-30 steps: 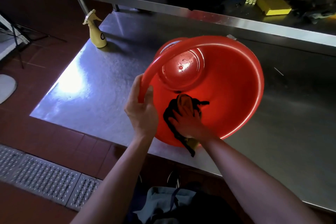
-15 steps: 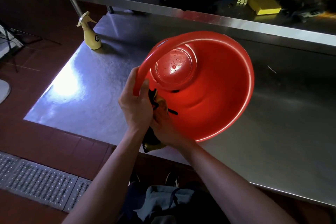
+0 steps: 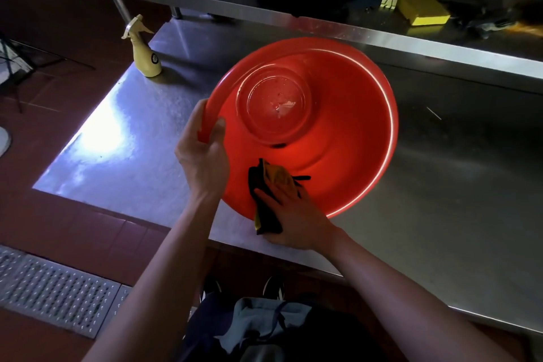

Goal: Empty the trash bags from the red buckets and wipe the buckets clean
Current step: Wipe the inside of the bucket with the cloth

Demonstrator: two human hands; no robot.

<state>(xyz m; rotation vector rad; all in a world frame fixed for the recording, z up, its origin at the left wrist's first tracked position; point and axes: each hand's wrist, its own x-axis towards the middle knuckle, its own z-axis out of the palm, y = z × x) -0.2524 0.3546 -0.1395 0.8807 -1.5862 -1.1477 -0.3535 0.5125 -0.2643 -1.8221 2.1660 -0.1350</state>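
Note:
A wide red bucket (image 3: 346,138) stands tilted on the steel table, its open mouth turned toward me, with a few wet spots on its round bottom. My left hand (image 3: 202,156) grips the left part of the rim, thumb inside. My right hand (image 3: 291,214) presses a black and yellow cloth (image 3: 271,182) against the inner wall at the near rim; part of the cloth hangs down over the rim onto the table. No trash bag is in view.
A yellow spray bottle (image 3: 145,53) stands at the table's (image 3: 440,185) far left corner. A raised steel shelf (image 3: 440,47) behind the bucket carries a yellow box (image 3: 417,6) and dark items. The table's near edge runs just below my hands; a floor grate (image 3: 55,288) lies lower left.
My right hand with the cloth slid from the left inner wall near my left hand back to the near rim. The bucket turned slightly in my left hand's grip.

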